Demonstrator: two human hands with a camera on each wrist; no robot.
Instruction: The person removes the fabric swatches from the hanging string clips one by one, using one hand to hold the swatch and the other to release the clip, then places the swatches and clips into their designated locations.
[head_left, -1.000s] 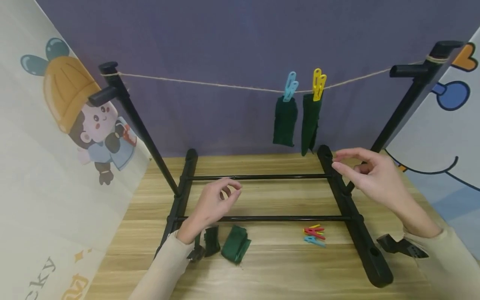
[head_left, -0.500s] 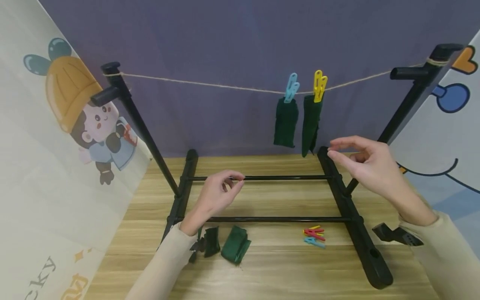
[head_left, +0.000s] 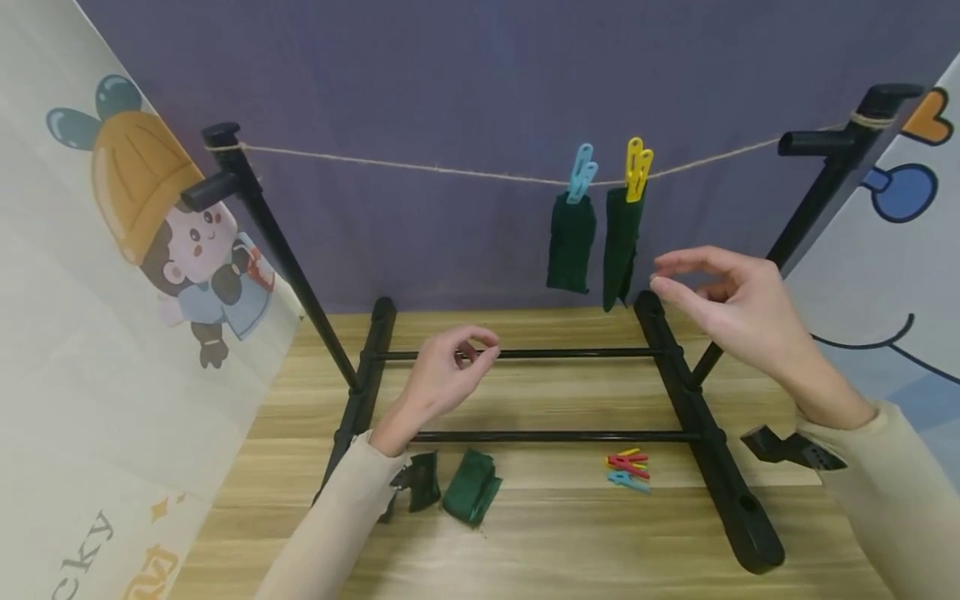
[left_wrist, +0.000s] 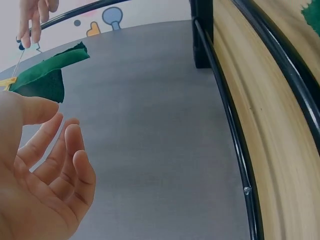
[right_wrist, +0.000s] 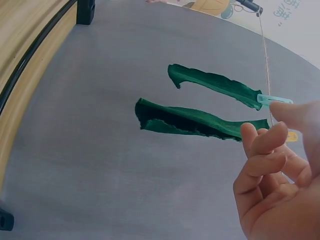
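Observation:
Two dark green cloth pieces hang from a string (head_left: 405, 167), one (head_left: 572, 246) under a light blue clothespin (head_left: 581, 177), the other (head_left: 621, 250) under a yellow clothespin (head_left: 638, 171). My right hand (head_left: 738, 308) hovers to the right of the yellow-pinned cloth, fingers loosely bent and holding nothing. Lower and to the left, my left hand (head_left: 450, 371) floats above the black frame's crossbars, thumb and fingers loosely curved around air. In the right wrist view, both cloths (right_wrist: 215, 84) lie beyond the fingertips; no contact can be confirmed.
A black stand with two uprights (head_left: 285, 258) and two crossbars (head_left: 570, 353) occupies the wooden table (head_left: 570, 533). Folded green cloth (head_left: 470, 490) and darker cloth (head_left: 425, 485), partly behind the left sleeve, lie at the front left. Several clothespins (head_left: 628, 473) lie front right.
Both hands have risen; the left has also shifted slightly right, the right slightly left. The hanging cloths, clothespins and cloth on the table stay in place.

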